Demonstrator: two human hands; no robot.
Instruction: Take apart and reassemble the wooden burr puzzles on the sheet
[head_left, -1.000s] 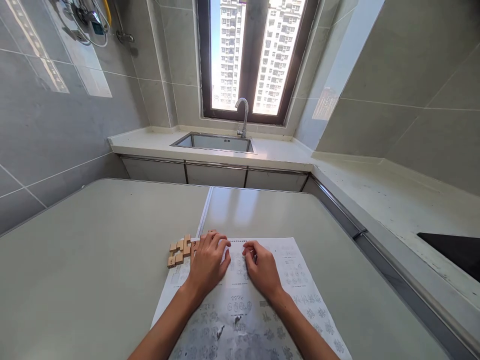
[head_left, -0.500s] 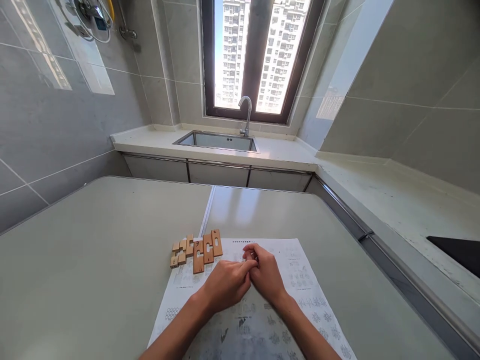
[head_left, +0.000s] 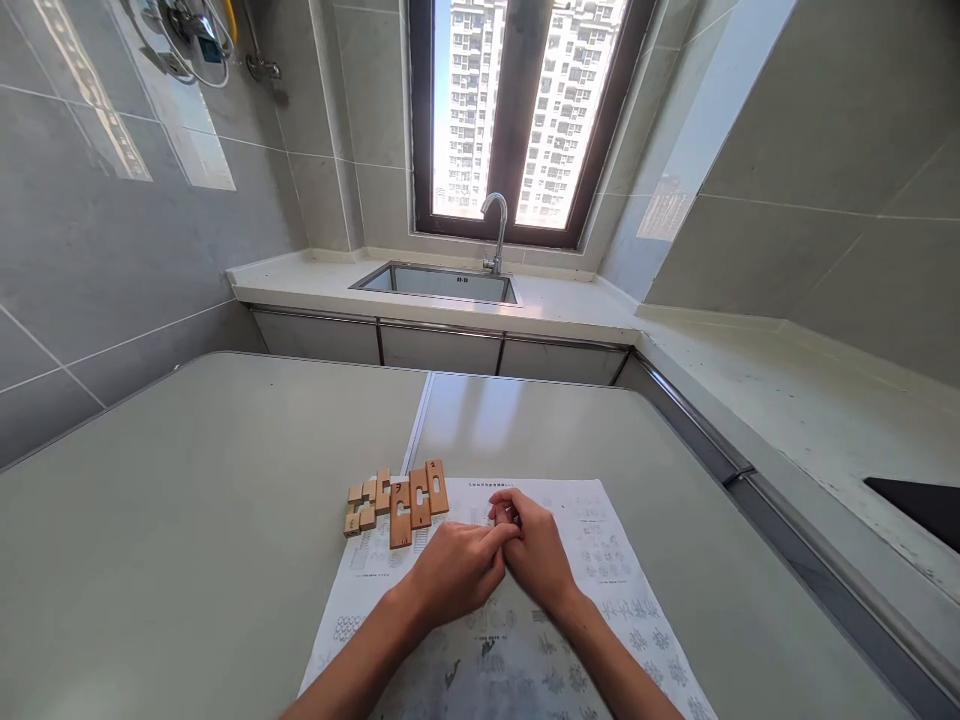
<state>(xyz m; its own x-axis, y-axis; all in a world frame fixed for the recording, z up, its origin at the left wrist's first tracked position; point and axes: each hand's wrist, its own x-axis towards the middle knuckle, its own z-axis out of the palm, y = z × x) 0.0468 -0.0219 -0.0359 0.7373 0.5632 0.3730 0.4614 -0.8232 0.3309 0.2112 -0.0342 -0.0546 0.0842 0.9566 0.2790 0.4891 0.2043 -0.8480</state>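
Observation:
My left hand [head_left: 459, 568] and my right hand [head_left: 534, 545] meet over a large printed sheet [head_left: 600, 520]. Both have curled fingers, and the left thumb and fingertips touch the right hand. Whatever lies between the fingers, if anything, is hidden. Beyond my left hand, on the sheet's upper left corner, lie flat wooden pieces with notches and slots. Three are darker brown, among them a notched piece [head_left: 400, 514], another notched piece [head_left: 420, 498] and a slotted piece [head_left: 436, 487]. Several smaller, lighter wooden blocks [head_left: 367, 516] sit left of these. Some pieces carry dark numbers.
The sheet lies on a pale table [head_left: 225, 520] with a seam [head_left: 420, 420] down its far half. Behind it a white counter [head_left: 570, 305] holds a sink [head_left: 435, 283] and a faucet [head_left: 496, 230] under a window. A side counter [head_left: 780, 400] runs along the right.
The whole view has shifted slightly, so everything appears a little further right. My hands stay together in the same pose, and the wooden pieces have not moved.

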